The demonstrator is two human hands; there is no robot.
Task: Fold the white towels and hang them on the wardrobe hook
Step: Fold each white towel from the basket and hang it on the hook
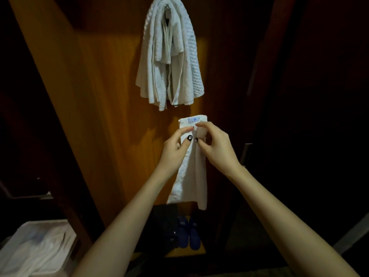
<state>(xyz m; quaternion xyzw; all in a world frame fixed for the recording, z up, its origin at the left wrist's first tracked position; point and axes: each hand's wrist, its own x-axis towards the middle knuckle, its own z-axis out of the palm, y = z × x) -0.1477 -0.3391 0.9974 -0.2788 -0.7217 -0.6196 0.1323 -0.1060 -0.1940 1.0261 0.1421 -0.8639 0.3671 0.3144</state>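
Observation:
A narrow folded white towel (194, 176) hangs down in front of the wooden wardrobe panel, a small blue-printed label at its top edge. My left hand (175, 149) pinches its upper left part and my right hand (215, 145) pinches its upper right part, thumbs nearly meeting. Above them, several white towels (169, 62) hang draped over the wardrobe hook (167, 8), whose metal shows only at the top of the bundle.
The orange-brown wardrobe panel (111, 96) stands behind the towels, with dark doors at both sides. Blue slippers (189, 231) and a dark box (165, 222) lie on the wardrobe floor. A white bin with loose white cloth (36, 246) stands at the lower left.

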